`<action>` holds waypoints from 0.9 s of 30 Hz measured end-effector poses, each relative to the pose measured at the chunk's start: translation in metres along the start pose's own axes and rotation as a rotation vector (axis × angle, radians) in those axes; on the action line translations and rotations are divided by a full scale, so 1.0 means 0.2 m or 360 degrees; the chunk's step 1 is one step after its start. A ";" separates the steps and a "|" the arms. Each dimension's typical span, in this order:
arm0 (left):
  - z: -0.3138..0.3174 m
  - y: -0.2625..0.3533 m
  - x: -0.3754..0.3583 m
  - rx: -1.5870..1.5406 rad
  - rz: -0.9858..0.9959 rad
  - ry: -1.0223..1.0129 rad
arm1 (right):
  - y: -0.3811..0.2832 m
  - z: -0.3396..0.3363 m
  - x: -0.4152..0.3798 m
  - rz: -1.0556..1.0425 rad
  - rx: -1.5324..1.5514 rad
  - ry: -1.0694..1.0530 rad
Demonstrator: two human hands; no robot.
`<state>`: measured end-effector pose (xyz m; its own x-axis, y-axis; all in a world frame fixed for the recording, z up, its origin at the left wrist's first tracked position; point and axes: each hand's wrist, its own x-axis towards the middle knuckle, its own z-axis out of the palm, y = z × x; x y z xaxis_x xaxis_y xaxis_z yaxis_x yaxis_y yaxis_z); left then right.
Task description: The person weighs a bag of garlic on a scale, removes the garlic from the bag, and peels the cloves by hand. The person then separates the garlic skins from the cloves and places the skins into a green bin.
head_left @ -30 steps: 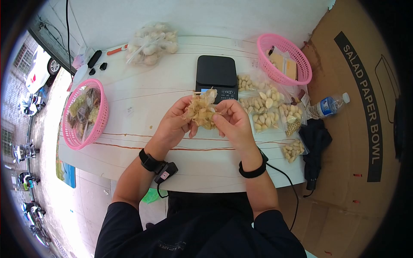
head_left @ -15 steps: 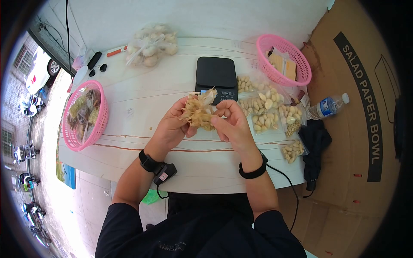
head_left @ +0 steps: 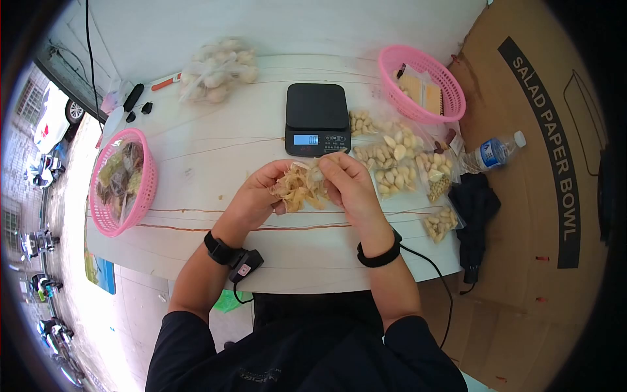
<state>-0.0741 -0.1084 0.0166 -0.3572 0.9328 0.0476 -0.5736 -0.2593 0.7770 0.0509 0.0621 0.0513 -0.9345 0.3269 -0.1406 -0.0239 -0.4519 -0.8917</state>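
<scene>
My left hand (head_left: 260, 191) is closed around a clump of dry, papery, yellowish garlic skins (head_left: 297, 189), held above the table's near half. At the clump's right side my right hand (head_left: 349, 185) pinches a pale piece, partly hidden by the fingers. Just beyond the hands lies a black kitchen scale (head_left: 318, 114), its lit display (head_left: 305, 140) reading about zero. Right of my right hand are several clear bags of pale cloves (head_left: 395, 179).
A knotted bag of whitish bulbs (head_left: 219, 72) sits at the back. One pink basket (head_left: 151, 179) with bagged items stands left, another pink basket (head_left: 457, 98) back right. A water bottle (head_left: 493, 152) and folded black umbrella (head_left: 473, 209) lie by the cardboard box (head_left: 529, 196).
My right hand has turned inward and closed in on the clump, its fingers now nearer the top. The clump sits slightly lower, and the scale's display shows. The whole view has shifted a little.
</scene>
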 end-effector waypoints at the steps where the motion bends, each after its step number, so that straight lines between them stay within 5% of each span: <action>1: 0.00 0.00 0.00 0.0022 -0.0005 -0.0003 | 0.01 0.01 0.00 -0.0058 -0.0054 0.0053; 15: 0.02 0.02 0.00 -0.0074 -0.0031 0.0061 | 0.00 0.00 -0.01 -0.0129 -0.0126 0.0087; 21: -0.01 0.02 -0.01 -0.0186 -0.0009 0.0078 | 0.04 -0.01 0.01 -0.0542 -0.0283 0.0270; 23: -0.02 0.02 0.00 -0.0150 -0.0041 -0.0044 | 0.04 -0.02 0.00 -0.0758 -0.0779 0.0329; 27: 0.04 0.05 -0.01 -0.0132 -0.0026 0.0071 | 0.03 -0.05 0.02 -0.1017 -0.1033 0.0098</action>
<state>-0.0730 -0.1098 0.0298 -0.3784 0.9256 0.0060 -0.6380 -0.2655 0.7228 0.0515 0.0693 0.0419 -0.7910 0.4065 0.4572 -0.3088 0.3798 -0.8720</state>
